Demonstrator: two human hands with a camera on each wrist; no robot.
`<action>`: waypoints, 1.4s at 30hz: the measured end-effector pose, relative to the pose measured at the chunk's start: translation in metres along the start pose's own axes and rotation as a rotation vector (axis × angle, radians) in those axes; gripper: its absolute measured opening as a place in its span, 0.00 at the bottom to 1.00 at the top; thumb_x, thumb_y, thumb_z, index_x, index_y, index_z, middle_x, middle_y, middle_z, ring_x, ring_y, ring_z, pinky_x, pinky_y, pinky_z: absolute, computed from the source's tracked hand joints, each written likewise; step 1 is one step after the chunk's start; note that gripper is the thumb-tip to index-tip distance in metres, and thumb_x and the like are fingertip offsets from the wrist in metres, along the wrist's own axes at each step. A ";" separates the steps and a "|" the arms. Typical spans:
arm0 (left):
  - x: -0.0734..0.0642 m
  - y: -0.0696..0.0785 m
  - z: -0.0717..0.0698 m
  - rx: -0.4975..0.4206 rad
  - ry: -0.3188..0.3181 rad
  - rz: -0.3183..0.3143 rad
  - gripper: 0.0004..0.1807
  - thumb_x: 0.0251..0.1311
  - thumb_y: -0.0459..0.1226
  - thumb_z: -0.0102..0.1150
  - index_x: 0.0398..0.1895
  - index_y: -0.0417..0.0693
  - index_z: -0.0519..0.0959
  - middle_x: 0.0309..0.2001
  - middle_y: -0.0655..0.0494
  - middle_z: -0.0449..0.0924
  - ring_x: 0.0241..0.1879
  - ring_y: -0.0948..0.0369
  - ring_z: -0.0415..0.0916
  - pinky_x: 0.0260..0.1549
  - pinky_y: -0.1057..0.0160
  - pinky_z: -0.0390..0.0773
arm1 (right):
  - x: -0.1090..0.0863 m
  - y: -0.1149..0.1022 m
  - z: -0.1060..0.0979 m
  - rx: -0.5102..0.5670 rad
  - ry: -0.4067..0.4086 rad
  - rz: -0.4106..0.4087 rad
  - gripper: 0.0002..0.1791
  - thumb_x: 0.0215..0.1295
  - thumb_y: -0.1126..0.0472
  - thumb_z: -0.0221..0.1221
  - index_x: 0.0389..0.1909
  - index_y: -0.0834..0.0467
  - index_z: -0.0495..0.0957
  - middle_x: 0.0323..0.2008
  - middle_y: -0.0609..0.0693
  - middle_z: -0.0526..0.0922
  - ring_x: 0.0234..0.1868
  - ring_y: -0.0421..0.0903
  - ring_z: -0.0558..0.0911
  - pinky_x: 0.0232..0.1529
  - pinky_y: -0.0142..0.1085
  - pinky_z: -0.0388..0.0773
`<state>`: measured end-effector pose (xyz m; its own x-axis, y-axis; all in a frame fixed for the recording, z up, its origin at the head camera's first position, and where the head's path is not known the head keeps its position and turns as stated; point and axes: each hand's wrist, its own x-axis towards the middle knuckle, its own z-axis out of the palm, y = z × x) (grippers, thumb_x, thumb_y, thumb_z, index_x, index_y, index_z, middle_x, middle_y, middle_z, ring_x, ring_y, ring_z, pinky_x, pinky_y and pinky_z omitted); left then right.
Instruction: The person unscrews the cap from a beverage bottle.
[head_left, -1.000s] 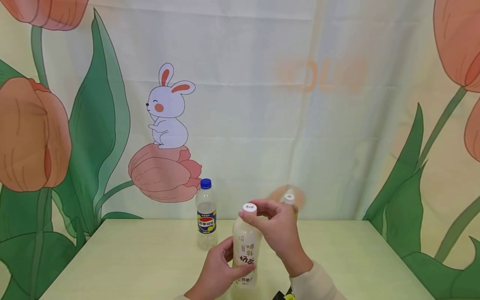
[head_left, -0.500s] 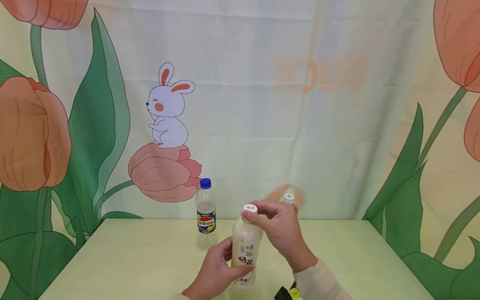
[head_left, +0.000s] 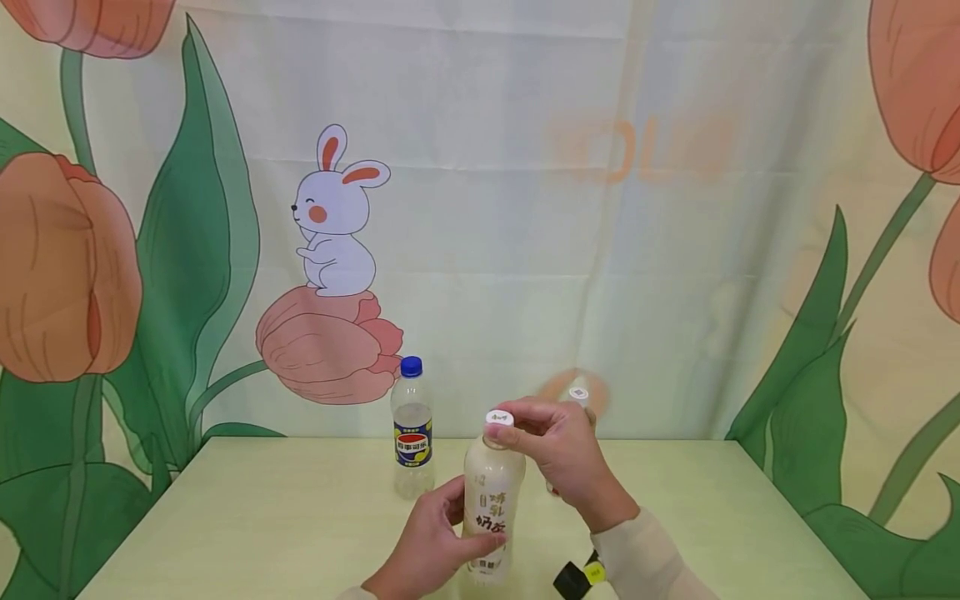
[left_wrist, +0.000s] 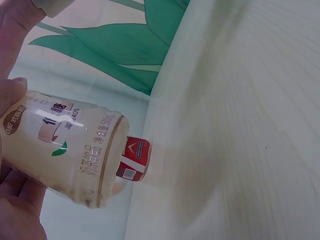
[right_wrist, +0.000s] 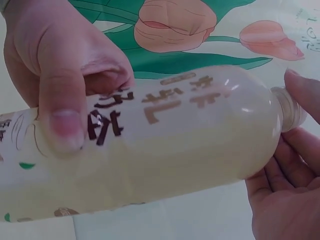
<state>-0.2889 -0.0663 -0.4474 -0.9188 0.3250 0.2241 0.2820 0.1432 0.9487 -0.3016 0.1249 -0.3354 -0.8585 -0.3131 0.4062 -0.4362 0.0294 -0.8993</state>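
Observation:
My left hand (head_left: 438, 533) grips the lower body of a milk tea bottle (head_left: 487, 492), its thumb across the front label. In the left wrist view the bottle's base hangs a little above the table. My right hand (head_left: 566, 454) pinches the white cap (head_left: 499, 419) between thumb and fingers. The cap sits at the top of the bottle's neck; how tightly it is screwed cannot be told. Pale, creamy liquid (right_wrist: 200, 155) shows through the clear wall in the right wrist view. The bottle stands nearly upright in the head view.
A Pepsi bottle (head_left: 412, 442) with a blue cap stands behind on the left. Behind my right hand is another white-capped bottle (head_left: 578, 396), mostly hidden; its red label (left_wrist: 135, 159) shows in the left wrist view. A black and yellow-green object (head_left: 581, 577) appears beside my right sleeve.
My right wrist has swung slightly outward to the right while the fingers stay on the cap. The milk tea bottle has dipped very slightly. More of the black and yellow-green object shows.

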 end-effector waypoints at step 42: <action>0.002 0.003 0.000 0.003 -0.004 -0.011 0.34 0.53 0.42 0.78 0.63 0.47 0.77 0.57 0.50 0.85 0.55 0.53 0.83 0.58 0.50 0.84 | 0.001 0.005 0.002 -0.085 0.015 -0.138 0.11 0.62 0.62 0.71 0.44 0.61 0.89 0.42 0.56 0.90 0.42 0.41 0.86 0.45 0.33 0.86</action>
<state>-0.2901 -0.0655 -0.4446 -0.9209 0.3268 0.2127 0.2727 0.1500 0.9503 -0.3044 0.1230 -0.3392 -0.7923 -0.3052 0.5283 -0.5715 0.0679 -0.8178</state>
